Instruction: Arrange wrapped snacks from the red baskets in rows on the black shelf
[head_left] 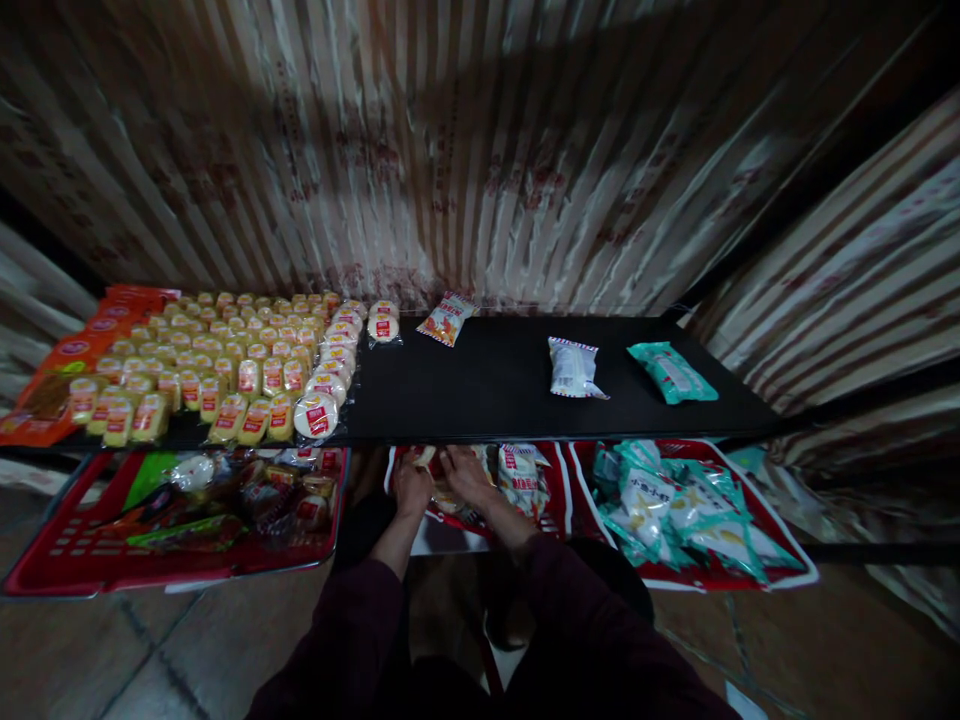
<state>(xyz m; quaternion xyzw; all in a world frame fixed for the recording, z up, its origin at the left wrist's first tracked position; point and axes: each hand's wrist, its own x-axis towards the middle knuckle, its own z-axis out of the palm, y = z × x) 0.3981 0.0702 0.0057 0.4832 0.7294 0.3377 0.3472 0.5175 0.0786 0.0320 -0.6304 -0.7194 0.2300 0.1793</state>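
Note:
Both my hands reach into the middle red basket [556, 490], just under the front edge of the black shelf. My left hand [412, 488] is at the basket's left side, its fingers curled by a small pale thing I cannot make out. Close to it, my right hand [466, 476] reaches in among wrapped snacks, its fingertips partly hidden. Right of that hand lies a white snack bag [523, 480] with red print. Above, the shelf [480, 385] bears a red-and-white snack bag [448, 318], a white bag lying back up [576, 368] and a teal bag [673, 373].
Rows of small yellow wrapped cakes [255, 378] and round white wrapped cakes [316, 414] fill the shelf's left part, beside orange packets [71, 365]. A left basket [67, 560] holds mixed snacks; a right basket [799, 575] holds teal bags [667, 510]. A striped curtain [450, 150] hangs behind.

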